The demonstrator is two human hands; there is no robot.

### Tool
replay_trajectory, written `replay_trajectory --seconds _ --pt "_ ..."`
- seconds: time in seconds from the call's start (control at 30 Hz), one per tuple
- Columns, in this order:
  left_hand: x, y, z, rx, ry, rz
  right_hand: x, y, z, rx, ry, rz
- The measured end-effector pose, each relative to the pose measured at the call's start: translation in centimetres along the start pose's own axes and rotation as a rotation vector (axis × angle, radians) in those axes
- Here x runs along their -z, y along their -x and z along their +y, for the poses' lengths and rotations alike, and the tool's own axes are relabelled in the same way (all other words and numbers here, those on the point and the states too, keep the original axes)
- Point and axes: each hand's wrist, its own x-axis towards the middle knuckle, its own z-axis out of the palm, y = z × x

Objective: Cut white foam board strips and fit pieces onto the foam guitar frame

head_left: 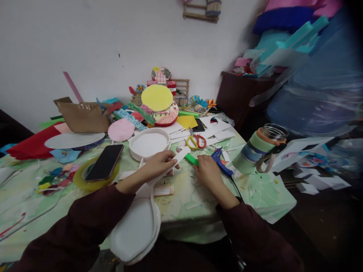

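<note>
My left hand [162, 163] grips a white strip [182, 154] of card or foam board, which slants up to the right. In my right hand [208, 170] is a green-handled cutter [191, 159], its tip close to the strip's end; the blade is too small to make out. A blue glue gun [221, 162] lies just right of that hand, its cord running toward me. Below my left forearm, a white shallow form [136, 223] with raised rims sticks out over the table's front edge. Behind my left hand stands a round white shallow tray [150, 144].
Scissors [195, 139] with yellow and red handles lie behind the hands. A phone [104, 162] rests on a tape roll [81, 175] at left. A green bottle [256, 149] stands open at right. Coloured craft pieces and a brown box [83, 116] crowd the back.
</note>
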Motion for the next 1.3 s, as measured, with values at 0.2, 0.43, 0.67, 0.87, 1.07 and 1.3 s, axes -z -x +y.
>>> replay_trajectory --seconds 0.2,0.43,0.67,0.87,1.07,1.3 --pt "-0.1 -0.1 -0.8 -0.095 -0.356 -0.003 -1.0 -1.0 -1.4 0.08 0.148 -0.172" --pt "-1.4 0.3 -0.5 -0.103 -1.009 0.012 3.0 0.9 -0.1 -0.033 0.04 -0.131" --pt "-4.4 -0.3 -0.8 -0.155 -1.144 -0.076 3.2 5.4 -0.7 -0.038 -0.346 -0.157" --pt "-5.2 -0.7 -0.9 -0.135 -1.15 -0.114 2.0 7.4 -0.5 -0.11 -0.323 -0.263" --pt "-5.3 -0.8 -1.5 -0.134 -1.12 -0.104 3.0 8.0 -0.4 -0.098 -0.221 -0.355" --pt "-5.3 -0.9 -1.2 -0.108 -1.108 -0.12 3.0 8.1 -0.6 -0.102 -0.115 -0.46"
